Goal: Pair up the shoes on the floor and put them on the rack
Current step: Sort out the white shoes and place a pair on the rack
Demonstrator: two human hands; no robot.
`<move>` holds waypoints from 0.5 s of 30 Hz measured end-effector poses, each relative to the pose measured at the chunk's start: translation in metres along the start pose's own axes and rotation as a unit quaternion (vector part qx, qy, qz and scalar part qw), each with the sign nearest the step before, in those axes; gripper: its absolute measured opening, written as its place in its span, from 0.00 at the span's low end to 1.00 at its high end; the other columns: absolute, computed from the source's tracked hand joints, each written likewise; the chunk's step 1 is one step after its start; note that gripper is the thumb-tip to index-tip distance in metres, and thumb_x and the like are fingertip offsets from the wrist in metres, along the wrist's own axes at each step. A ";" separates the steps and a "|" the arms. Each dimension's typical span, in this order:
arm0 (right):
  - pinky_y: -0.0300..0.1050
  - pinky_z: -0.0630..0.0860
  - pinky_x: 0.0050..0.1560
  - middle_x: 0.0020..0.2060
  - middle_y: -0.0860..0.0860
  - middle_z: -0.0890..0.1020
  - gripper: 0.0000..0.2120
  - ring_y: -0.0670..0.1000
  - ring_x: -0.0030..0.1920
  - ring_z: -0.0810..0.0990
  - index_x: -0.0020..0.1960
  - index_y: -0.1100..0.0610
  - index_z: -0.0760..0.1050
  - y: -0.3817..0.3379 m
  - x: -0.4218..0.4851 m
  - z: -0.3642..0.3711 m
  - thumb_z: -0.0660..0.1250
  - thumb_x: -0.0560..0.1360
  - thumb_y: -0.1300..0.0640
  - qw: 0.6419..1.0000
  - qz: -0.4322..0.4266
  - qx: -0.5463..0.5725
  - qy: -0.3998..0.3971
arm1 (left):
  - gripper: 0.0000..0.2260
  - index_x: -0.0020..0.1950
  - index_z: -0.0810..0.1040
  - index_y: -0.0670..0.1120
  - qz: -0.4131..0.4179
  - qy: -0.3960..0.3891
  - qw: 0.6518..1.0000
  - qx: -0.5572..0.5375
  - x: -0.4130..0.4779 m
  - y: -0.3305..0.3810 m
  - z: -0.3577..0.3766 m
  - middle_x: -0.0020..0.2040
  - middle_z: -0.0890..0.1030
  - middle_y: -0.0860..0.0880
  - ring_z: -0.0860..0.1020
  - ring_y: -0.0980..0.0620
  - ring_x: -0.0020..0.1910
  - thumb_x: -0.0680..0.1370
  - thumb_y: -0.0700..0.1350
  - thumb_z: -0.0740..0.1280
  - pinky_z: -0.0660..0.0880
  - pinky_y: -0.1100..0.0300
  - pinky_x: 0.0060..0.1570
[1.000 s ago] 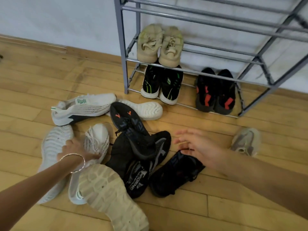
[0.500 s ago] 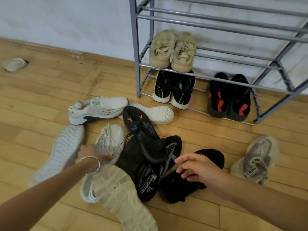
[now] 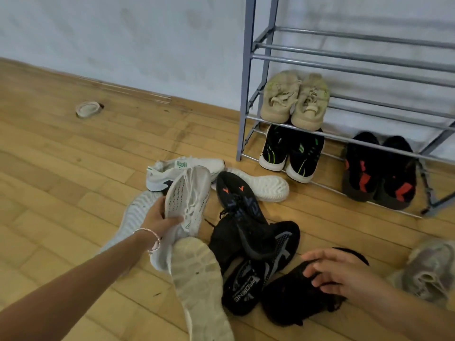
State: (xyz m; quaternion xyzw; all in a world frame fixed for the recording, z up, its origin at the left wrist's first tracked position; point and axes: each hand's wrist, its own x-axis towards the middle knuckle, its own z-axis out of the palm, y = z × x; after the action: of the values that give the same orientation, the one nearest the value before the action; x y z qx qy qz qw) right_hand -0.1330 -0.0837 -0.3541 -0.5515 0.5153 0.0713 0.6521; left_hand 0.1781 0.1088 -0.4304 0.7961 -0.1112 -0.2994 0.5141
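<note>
- Left hand [image 3: 157, 217]: your thumb lies across the top and your fingers curl round the far side of the white knit sneaker [image 3: 189, 193]. The grip is firm, at mid-shoe.
- White knit sneaker: laces up, toe pointing away from you. In view its toe overlaps the white shoe with the green logo [image 3: 172, 172]. Whether its heel is clear of the floor cannot be told.
- Bracelet [image 3: 147, 236]: thin and silver, on your left wrist.
- Right hand [image 3: 339, 274]: fingers spread and relaxed, holding nothing. The fingertips are over the nearest black shoe [image 3: 290, 296]; contact cannot be told.
- Floor pile, pale shoes: the white shoe with the green logo lies on its side. A white shoe lies sole-up [image 3: 261, 185] near the rack's foot, and a grey-white shoe lies sole-up [image 3: 133, 217] beside your left hand. A beige sole [image 3: 199, 284] is nearest you.
- Floor pile, dark shoes: a black shoe with orange marks [image 3: 236, 195] lies on top of other black shoes. Against it lies a black shoe with grey lettering [image 3: 246, 284].
- Grey-lilac sneaker [image 3: 428, 271]: alone on the floor at your right, apart from the pile.
- Rack [image 3: 243, 94]: grey metal, standing against the wall.
- Rack, lowest shelf: a black-and-green pair [image 3: 290, 153] at the left and a black-and-red pair [image 3: 379, 171] further right.
- Rack, next shelf up: a beige pair [image 3: 295, 102], directly above the black-and-green pair.
- Wooden floor [image 3: 61, 180]: a small round pale object [image 3: 88, 109] lies far left, near the skirting.
</note>
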 end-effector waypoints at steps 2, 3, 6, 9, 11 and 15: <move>0.42 0.74 0.37 0.32 0.54 0.84 0.11 0.52 0.33 0.79 0.46 0.60 0.81 -0.006 0.001 -0.010 0.61 0.78 0.67 1.000 -0.001 0.004 0.005 | 0.21 0.56 0.72 0.45 0.012 0.002 1.000 -0.021 0.008 0.011 -0.003 0.50 0.79 0.42 0.79 0.41 0.49 0.68 0.29 0.71 0.78 0.50 0.45; 0.42 0.74 0.37 0.32 0.54 0.84 0.10 0.52 0.33 0.78 0.46 0.60 0.81 -0.009 0.002 -0.015 0.61 0.77 0.67 1.000 -0.004 0.002 0.011 | 0.22 0.58 0.72 0.43 0.017 0.004 0.999 -0.030 0.012 0.015 -0.004 0.49 0.80 0.41 0.79 0.42 0.45 0.68 0.30 0.71 0.79 0.53 0.40; 0.43 0.74 0.38 0.36 0.57 0.83 0.09 0.52 0.35 0.78 0.48 0.61 0.80 -0.020 0.011 -0.030 0.61 0.77 0.67 0.999 -0.019 -0.002 0.038 | 0.22 0.59 0.72 0.46 0.046 0.040 0.996 -0.067 0.017 0.030 -0.008 0.43 0.80 0.47 0.79 0.48 0.39 0.69 0.31 0.71 0.78 0.60 0.31; 0.43 0.73 0.40 0.40 0.58 0.82 0.08 0.53 0.37 0.77 0.49 0.61 0.79 -0.040 0.027 -0.041 0.61 0.77 0.67 0.997 -0.038 -0.015 0.069 | 0.22 0.61 0.72 0.46 0.024 0.079 0.977 -0.195 0.026 0.042 -0.020 0.46 0.79 0.49 0.79 0.47 0.45 0.70 0.31 0.69 0.79 0.54 0.42; 0.43 0.73 0.40 0.40 0.57 0.81 0.08 0.52 0.38 0.77 0.49 0.60 0.79 -0.053 0.040 -0.042 0.61 0.78 0.67 0.996 -0.048 -0.027 0.073 | 0.19 0.62 0.73 0.45 -0.004 0.062 0.958 -0.279 0.030 0.053 -0.032 0.49 0.80 0.48 0.81 0.48 0.44 0.72 0.34 0.67 0.81 0.57 0.37; 0.41 0.73 0.38 0.39 0.54 0.82 0.08 0.51 0.37 0.77 0.49 0.59 0.79 -0.066 0.064 -0.036 0.61 0.78 0.65 0.993 -0.062 -0.071 0.068 | 0.19 0.62 0.73 0.45 -0.006 0.009 0.968 -0.252 0.031 0.071 -0.040 0.50 0.81 0.47 0.82 0.49 0.43 0.72 0.34 0.67 0.81 0.59 0.34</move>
State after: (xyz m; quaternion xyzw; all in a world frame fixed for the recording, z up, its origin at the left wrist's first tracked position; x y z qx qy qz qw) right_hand -0.0816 -0.1679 -0.3550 -0.6311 0.5171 0.0294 0.5775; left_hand 0.2351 0.0921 -0.3672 0.6443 -0.0229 -0.3136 0.6971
